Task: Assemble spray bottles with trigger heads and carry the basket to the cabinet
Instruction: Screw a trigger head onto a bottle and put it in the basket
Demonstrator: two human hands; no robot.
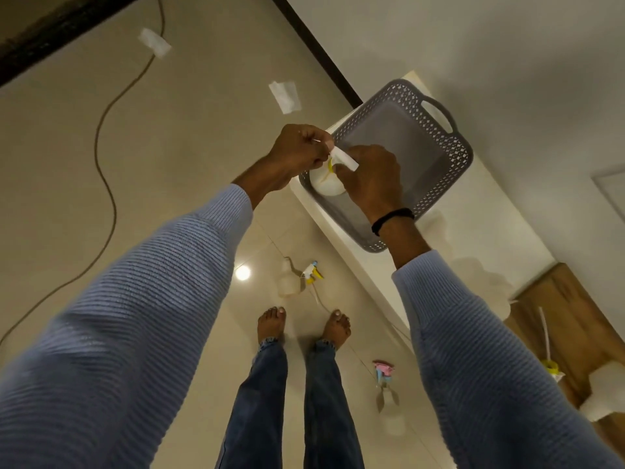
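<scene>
- Blue ribbed sleeves point(135, 316) reach out from the person toward the grey basket point(439, 137), both forearms raised above it.
- Left hand point(301, 150) hovers just off the basket's near corner, fingers clenched tight around one end of the trigger head point(343, 159).
- Right hand point(372, 174), with a black band point(392, 220) on its wrist, is over the basket's near end, fingers curled round the neck of the spray bottle point(326, 187).
- That white spray bottle is held above the basket's near corner, with the white and yellow trigger head on top of it; I cannot tell how far it is seated.
- The basket itself lies on a white ledge point(490, 211), its cut-out handle on the far side.
- A wooden surface point(554, 299) lies to the right of the basket; on it are a second white bottle point(605, 394) and a loose yellow head point(548, 363) with its tube sticking up.
- Down on the glossy floor point(203, 96), on the person's side of the basket, are a bottle with a yellow and blue head point(294, 277) and a pink-headed one point(384, 372); real or mirrored, I cannot tell.
- Bare feet point(270, 324) stand between those two.
- Left of the basket, well apart, a brown cable point(101, 130) snakes past two strips of white tape point(285, 96).
</scene>
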